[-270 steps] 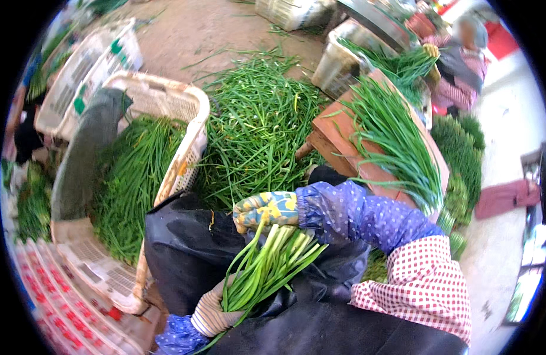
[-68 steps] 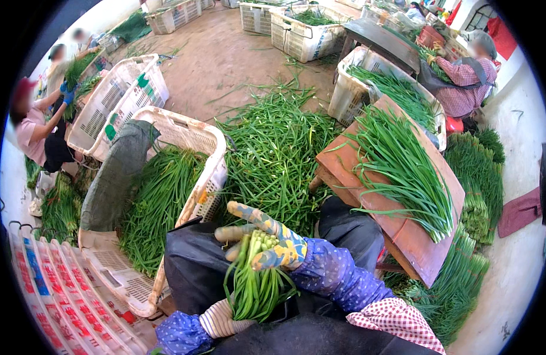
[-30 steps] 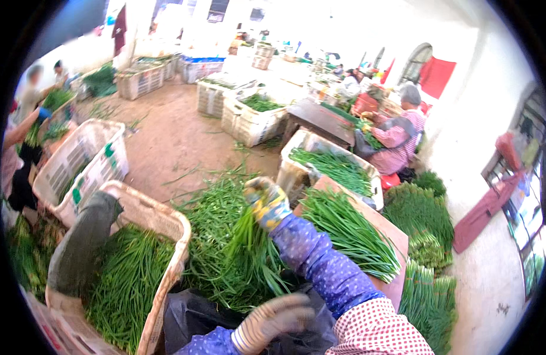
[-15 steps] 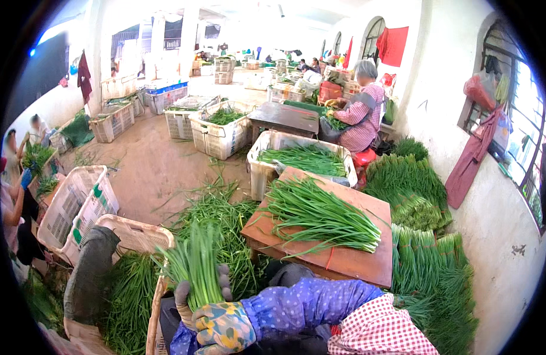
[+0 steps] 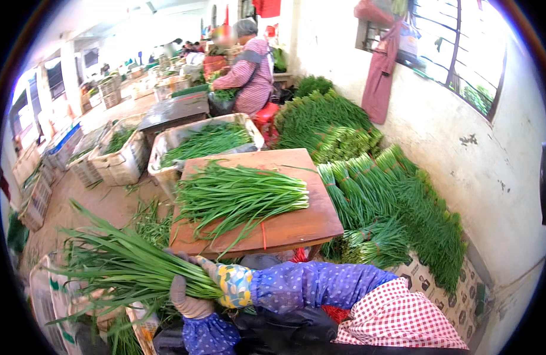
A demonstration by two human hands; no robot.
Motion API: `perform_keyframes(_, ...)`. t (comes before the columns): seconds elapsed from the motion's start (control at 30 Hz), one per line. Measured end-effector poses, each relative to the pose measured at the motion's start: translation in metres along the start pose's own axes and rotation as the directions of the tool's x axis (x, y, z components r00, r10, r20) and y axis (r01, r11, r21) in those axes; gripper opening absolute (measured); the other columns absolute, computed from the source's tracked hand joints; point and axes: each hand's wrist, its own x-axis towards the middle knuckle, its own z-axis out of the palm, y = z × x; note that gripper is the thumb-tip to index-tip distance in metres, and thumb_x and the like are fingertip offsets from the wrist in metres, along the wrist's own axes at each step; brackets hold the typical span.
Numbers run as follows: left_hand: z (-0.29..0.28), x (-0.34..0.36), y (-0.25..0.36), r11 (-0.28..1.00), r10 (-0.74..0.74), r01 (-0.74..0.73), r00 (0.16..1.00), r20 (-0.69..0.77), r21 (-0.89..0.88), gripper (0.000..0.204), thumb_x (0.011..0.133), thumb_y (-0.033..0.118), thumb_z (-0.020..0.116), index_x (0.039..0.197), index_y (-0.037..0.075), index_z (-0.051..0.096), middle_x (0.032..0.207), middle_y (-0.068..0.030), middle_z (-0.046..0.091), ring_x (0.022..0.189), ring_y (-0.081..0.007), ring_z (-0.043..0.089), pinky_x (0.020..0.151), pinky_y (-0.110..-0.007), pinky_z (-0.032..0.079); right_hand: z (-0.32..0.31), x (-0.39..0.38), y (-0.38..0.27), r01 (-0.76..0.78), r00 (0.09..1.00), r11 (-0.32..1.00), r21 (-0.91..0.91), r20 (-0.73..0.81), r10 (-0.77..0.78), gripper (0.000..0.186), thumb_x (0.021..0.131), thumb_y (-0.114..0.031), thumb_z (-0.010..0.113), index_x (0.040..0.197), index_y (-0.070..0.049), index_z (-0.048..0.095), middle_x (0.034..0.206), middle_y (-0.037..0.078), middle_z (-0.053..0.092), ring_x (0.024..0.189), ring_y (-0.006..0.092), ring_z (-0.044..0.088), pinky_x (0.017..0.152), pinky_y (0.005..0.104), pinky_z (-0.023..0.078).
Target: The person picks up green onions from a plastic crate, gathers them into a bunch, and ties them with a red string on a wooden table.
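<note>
A loose bunch of green chives (image 5: 131,266) is held low in front of me, its leaves fanning out to the left. My left hand (image 5: 189,299), in a grey glove, is closed round the bunch from the near side. From the far side my right hand (image 5: 228,281), in a glove with a yellow-and-blue patterned cuff, grips the stem end; its fingers are partly hidden by the stems. Just beyond lies a brown wooden table (image 5: 285,165) with a pile of chives (image 5: 243,192) on it. A thin red band (image 5: 263,235) hangs over its near edge.
Tied green bundles (image 5: 368,183) are stacked along the right wall. A white crate (image 5: 246,127) of chives stands behind the table, with a dark table (image 5: 175,109) beyond. A seated person (image 5: 249,71) handles greens there. Another white crate (image 5: 48,296) stands at lower left.
The view has swung to the right. The bunch has gone from upright to lying over, leaves pointing left, and both hands have come nearer the brown table's front edge.
</note>
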Motion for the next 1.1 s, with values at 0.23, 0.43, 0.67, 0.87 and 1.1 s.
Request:
perform_keyframes(0.23,0.015,0.058,-0.103,0.872,-0.426,0.45,0.892,0.154,-0.193,0.058,0.08,0.03,0.063,0.13,0.008,0.045,0.129,-0.0087,0.051,0.119,-0.0303,0.046,0.103,-0.049,0.035,-0.158,0.01,0.155,-0.056,0.99,0.843,-0.535,-0.137,-0.021,0.069,0.077,-0.013,0.061,0.139,-0.007,0.031,0.114,0.022,0.057,0.098,0.0345,0.061,0.078,0.0385,0.05)
perform_keyframes(0.43,0.039,0.166,-0.142,0.868,-0.476,0.432,0.864,-0.164,-0.244,0.045,0.083,0.032,0.058,0.122,0.009,0.054,0.124,-0.0097,0.055,0.114,-0.0265,0.051,0.098,-0.048,0.041,-0.302,0.016,0.067,-0.257,0.966,0.617,-0.744,-0.2,0.162,0.047,0.085,-0.022,0.056,0.128,-0.009,0.044,0.11,0.014,0.061,0.095,0.026,0.062,0.082,0.0355,0.048)
perform_keyframes(0.67,-0.071,0.341,-0.086,0.903,-0.074,0.144,0.98,-0.184,0.405,0.033,0.084,0.024,0.059,0.111,0.005,0.061,0.114,-0.0098,0.062,0.106,-0.0254,0.057,0.091,-0.044,0.048,-0.343,0.011,0.062,-0.41,0.89,0.379,-0.83,-0.273,0.364,0.041,0.085,-0.021,0.055,0.124,-0.008,0.048,0.11,0.014,0.061,0.096,0.0265,0.062,0.082,0.0357,0.049)
perform_keyframes(0.87,-0.063,0.396,0.043,0.547,0.499,-0.153,0.849,-0.173,0.823,0.052,0.074,0.027,0.069,0.118,0.004,0.054,0.122,-0.0145,0.053,0.114,-0.0277,0.049,0.097,-0.041,0.041,-0.341,0.001,0.082,-0.421,0.881,0.373,-0.827,-0.276,0.383,0.037,0.086,-0.02,0.054,0.12,-0.007,0.051,0.111,0.014,0.061,0.096,0.0269,0.062,0.082,0.0359,0.049)
perform_keyframes(1.1,0.107,0.219,-0.113,0.058,-0.257,-0.67,0.707,0.659,0.74,0.086,0.06,0.032,0.083,0.131,0.005,0.044,0.135,-0.0206,0.042,0.126,-0.0315,0.039,0.105,-0.042,0.031,-0.333,0.027,0.095,-0.344,0.92,0.364,-0.866,-0.233,0.316,0.032,0.086,-0.019,0.053,0.115,-0.006,0.055,0.112,0.014,0.061,0.096,0.0274,0.062,0.082,0.0361,0.049)
